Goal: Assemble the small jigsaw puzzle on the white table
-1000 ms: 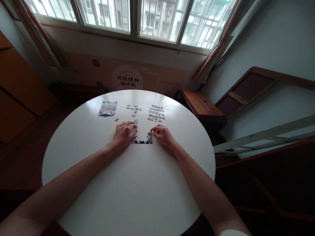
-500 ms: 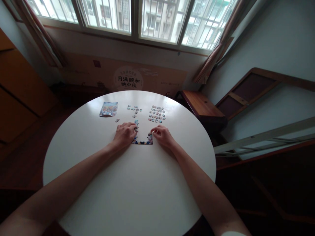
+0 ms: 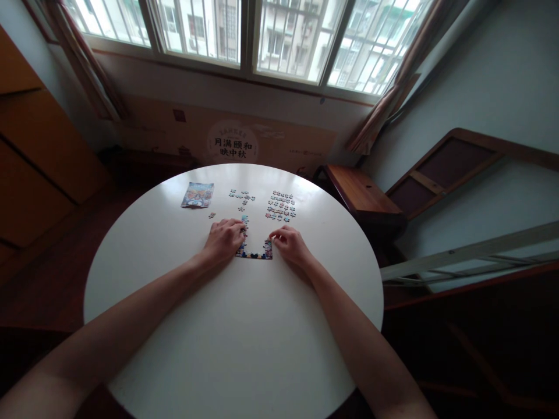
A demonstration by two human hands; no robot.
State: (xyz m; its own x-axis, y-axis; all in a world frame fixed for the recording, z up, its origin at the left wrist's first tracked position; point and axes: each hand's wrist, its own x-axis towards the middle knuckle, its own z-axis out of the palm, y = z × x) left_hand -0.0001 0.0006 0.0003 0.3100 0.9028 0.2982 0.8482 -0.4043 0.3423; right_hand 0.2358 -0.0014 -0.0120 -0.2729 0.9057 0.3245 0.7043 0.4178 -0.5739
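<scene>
A partly joined jigsaw puzzle [image 3: 255,256] forms a U-shaped border on the white round table, its left side taller than its right. My left hand [image 3: 223,240] rests against the left side, its fingers bent together and fingertips on the edge. At the top of the right side, my right hand [image 3: 289,241] pinches with thumb and forefinger at a small puzzle piece, mostly covered by the fingertips. Beyond the hands lie rows of loose puzzle pieces [image 3: 280,205] on the right and a scattered group of pieces [image 3: 243,199] in the middle.
A picture packet [image 3: 198,195] lies at the table's back left, with a single loose piece [image 3: 212,215] nearer my left hand. The round white table [image 3: 236,331] has a wooden stool [image 3: 362,189] beyond its right edge. Barred windows are behind.
The whole view has shifted slightly, so everything appears a little lower and to the right. Both hands keep about the same places at the puzzle's sides.
</scene>
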